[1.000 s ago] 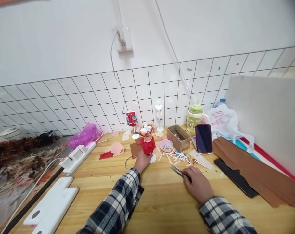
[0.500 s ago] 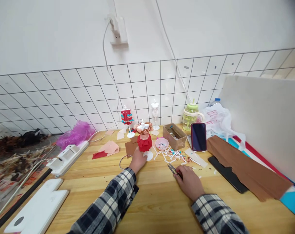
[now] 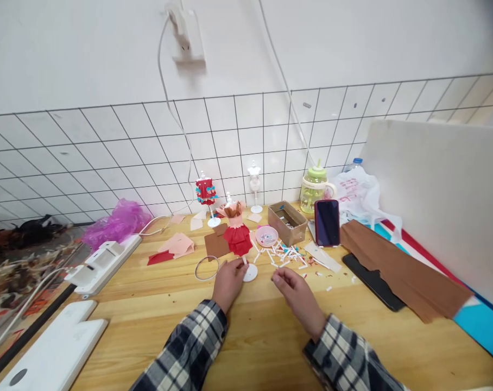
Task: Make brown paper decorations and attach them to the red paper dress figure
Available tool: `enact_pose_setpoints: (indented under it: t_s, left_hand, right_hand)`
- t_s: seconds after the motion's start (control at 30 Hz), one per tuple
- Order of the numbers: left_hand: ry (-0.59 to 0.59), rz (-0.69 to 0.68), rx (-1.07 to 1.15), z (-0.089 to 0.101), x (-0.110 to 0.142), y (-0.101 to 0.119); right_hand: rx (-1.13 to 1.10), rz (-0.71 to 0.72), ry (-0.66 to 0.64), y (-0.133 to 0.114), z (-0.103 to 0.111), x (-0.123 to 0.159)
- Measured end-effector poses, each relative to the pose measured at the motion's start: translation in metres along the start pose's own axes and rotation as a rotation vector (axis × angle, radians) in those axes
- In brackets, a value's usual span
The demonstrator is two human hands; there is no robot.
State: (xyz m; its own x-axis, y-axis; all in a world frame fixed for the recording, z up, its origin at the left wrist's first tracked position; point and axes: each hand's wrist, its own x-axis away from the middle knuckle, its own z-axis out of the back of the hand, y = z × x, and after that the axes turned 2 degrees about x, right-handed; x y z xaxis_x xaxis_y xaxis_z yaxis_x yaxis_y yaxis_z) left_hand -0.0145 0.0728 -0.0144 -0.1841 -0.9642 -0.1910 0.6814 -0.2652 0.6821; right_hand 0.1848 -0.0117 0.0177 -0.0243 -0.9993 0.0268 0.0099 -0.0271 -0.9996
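A small dress form (image 3: 250, 272) on a round white base wears a pink bodice with a brown frilled top and a red paper skirt (image 3: 237, 240). My left hand (image 3: 229, 282) is closed around its white stem, just above the base. To the right of it, my right hand (image 3: 297, 296) hovers low over the table with thumb and fingers pinched; whatever lies between the fingertips is too small to make out. White paper strips (image 3: 287, 254) are strewn just beyond that hand, beside a pink dish (image 3: 266, 235) of small shiny pieces. The snips are out of sight.
Behind stand a dress form in red and blue (image 3: 206, 192) and a bare one (image 3: 254, 184). A cardboard box (image 3: 288, 224), a propped phone (image 3: 327, 222) and a green-lidded bottle (image 3: 314, 190) are at right. A metal ring (image 3: 207, 268) and a power strip (image 3: 108, 266) lie left.
The snips have gone from my right hand, which now pinches its fingers closer to the dress form. The dress form leans a little, its top to the left. The view has shifted slightly.
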Motion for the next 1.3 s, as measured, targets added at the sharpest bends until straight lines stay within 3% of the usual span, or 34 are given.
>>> enact_pose_setpoints:
  t_s: [0.07, 0.17, 0.27, 0.4, 0.6, 0.9, 1.3]
  left_hand:
    - [0.021, 0.000, 0.010, -0.002, 0.011, -0.005]
    - [0.042, -0.007, 0.019, -0.002, 0.016, -0.011]
    - [0.074, -0.016, 0.030, -0.001, 0.015, -0.013]
    - [0.103, -0.017, 0.024, -0.003, 0.014, -0.013]
    - [0.091, 0.007, -0.009, -0.006, 0.015, -0.014]
    - [0.069, 0.040, -0.022, -0.004, 0.015, -0.010]
    - [0.061, 0.044, -0.004, -0.003, 0.014, -0.009]
  right_hand:
    - [-0.336, -0.197, -0.141, -0.014, -0.016, -0.009]
    - [-0.701, -0.175, -0.195, -0.029, -0.034, -0.032]
    - [-0.862, -0.224, -0.223, -0.035, -0.048, -0.055]
    - [-0.805, -0.290, -0.154, -0.029, -0.062, -0.071]
    - [-0.662, -0.170, -0.172, -0.033, -0.063, -0.069]
    - [-0.536, -0.306, -0.179, -0.036, -0.065, -0.066]
    - [-0.798, -0.308, -0.189, -0.042, -0.064, -0.057]
